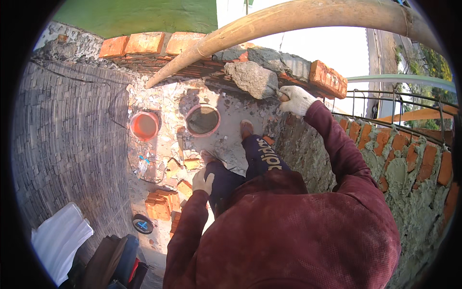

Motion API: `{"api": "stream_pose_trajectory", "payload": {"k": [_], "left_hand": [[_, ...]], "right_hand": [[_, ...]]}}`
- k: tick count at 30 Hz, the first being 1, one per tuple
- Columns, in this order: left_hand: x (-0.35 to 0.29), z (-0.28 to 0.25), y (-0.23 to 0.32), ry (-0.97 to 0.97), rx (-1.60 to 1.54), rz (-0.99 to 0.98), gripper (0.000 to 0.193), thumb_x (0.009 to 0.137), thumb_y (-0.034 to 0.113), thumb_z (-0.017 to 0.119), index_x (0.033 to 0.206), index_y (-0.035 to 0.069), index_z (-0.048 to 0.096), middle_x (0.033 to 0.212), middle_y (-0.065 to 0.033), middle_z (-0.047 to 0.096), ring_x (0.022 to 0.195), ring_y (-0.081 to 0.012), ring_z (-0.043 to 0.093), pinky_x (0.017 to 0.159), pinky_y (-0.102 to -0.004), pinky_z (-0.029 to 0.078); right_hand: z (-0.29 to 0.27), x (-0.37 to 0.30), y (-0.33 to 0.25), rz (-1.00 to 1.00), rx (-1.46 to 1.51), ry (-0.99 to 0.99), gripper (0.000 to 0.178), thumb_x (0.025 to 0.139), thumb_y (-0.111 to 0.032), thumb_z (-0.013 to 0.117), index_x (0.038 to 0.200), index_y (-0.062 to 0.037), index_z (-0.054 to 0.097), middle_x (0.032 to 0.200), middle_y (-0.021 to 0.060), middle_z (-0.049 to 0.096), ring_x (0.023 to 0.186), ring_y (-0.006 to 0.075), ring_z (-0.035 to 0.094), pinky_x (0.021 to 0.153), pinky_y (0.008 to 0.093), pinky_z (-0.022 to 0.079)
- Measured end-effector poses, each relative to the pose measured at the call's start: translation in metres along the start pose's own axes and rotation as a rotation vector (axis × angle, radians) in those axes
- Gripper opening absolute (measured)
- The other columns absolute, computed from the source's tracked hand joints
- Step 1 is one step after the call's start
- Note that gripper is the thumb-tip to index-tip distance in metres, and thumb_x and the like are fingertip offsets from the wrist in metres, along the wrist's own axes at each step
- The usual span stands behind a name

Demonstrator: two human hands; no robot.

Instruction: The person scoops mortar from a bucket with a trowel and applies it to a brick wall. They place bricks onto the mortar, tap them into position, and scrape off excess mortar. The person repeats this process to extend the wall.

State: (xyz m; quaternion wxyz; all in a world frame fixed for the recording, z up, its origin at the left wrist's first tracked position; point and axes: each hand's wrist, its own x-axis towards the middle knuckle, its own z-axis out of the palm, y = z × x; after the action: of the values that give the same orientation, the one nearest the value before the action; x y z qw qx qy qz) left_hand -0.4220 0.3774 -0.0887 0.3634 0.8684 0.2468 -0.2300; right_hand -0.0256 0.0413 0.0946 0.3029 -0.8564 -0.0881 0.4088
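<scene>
Maroon sweater (288, 236) is filling the foreground. Right hand (295, 101), gloved, is wrapping firmly round a trowel's (277, 91) tan handle (284, 98); lumpy grey mortar (251, 79) is hiding the blade, showing against the wall's (294, 67) top. Left hand (202, 182), fingers loosely parted, is resting at the thigh (224, 181).

Gloves, one pair: the right hand (293, 100) wore an off-white knitted work glove, and the left hand (202, 182) wore its match, greyer in shade. Sweatshirt (288, 236), one: maroon, long-sleeved and loose in cut, its cloth had a fine waffle-like grain and was flecked with pale dust. Right sleeve (337, 139): plain maroon, it creased near the elbow and met the glove at the wrist. Left sleeve (185, 236): the same maroon, it ended just behind the left hand. Trousers (226, 179), one pair: dark navy, between the hands; pale lettering (269, 155) marked the right leg.
</scene>
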Motion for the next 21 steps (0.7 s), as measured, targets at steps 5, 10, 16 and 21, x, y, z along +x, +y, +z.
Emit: {"api": "stream_pose_trajectory", "payload": {"k": [5, 10, 16, 21], "left_hand": [[0.001, -0.034, 0.012, -0.029, -0.003, -0.091, 0.066, 0.095, 0.042, 0.065, 0.143, -0.003, 0.053, 0.144, -0.0243, 0.055, 0.135, -0.0347, 0.051, 0.113, -0.0419, 0.039], [-0.013, -0.051, -0.004, 0.039, -0.201, -0.152, 0.069, 0.096, 0.040, 0.065, 0.145, -0.006, 0.049, 0.148, -0.0248, 0.052, 0.138, -0.0325, 0.049, 0.115, -0.0391, 0.037], [-0.029, -0.052, -0.059, 0.107, -0.104, -0.085, 0.069, 0.094, 0.043, 0.063, 0.143, -0.005, 0.052, 0.142, -0.0245, 0.057, 0.132, -0.0321, 0.055, 0.108, -0.0377, 0.044], [-0.021, -0.064, -0.110, -0.189, 0.236, -0.050, 0.054, 0.100, 0.043, 0.048, 0.135, 0.003, 0.059, 0.140, -0.0234, 0.058, 0.133, -0.0363, 0.053, 0.109, -0.0420, 0.042]], "right_hand": [[-0.020, 0.035, 0.004, -0.174, -0.386, 0.488, 0.015, 0.080, -0.011, 0.061, 0.093, -0.0024, 0.060, 0.087, 0.0228, 0.068, 0.093, 0.0418, 0.068, 0.081, 0.0478, 0.054], [0.013, 0.086, 0.008, -0.146, -0.572, 0.704, 0.020, 0.090, -0.013, 0.061, 0.108, -0.0039, 0.059, 0.101, 0.0201, 0.067, 0.096, 0.0361, 0.071, 0.080, 0.0461, 0.058], [0.020, 0.036, 0.005, -0.146, -0.173, 0.594, 0.032, 0.096, -0.027, 0.062, 0.113, 0.0002, 0.061, 0.092, 0.0222, 0.069, 0.097, 0.0393, 0.070, 0.086, 0.0451, 0.056], [0.031, 0.057, -0.001, -0.002, 0.559, 0.147, 0.044, 0.100, -0.039, 0.051, 0.101, 0.0026, 0.064, 0.066, 0.0149, 0.062, 0.049, 0.0275, 0.059, 0.047, 0.0434, 0.048]]}}
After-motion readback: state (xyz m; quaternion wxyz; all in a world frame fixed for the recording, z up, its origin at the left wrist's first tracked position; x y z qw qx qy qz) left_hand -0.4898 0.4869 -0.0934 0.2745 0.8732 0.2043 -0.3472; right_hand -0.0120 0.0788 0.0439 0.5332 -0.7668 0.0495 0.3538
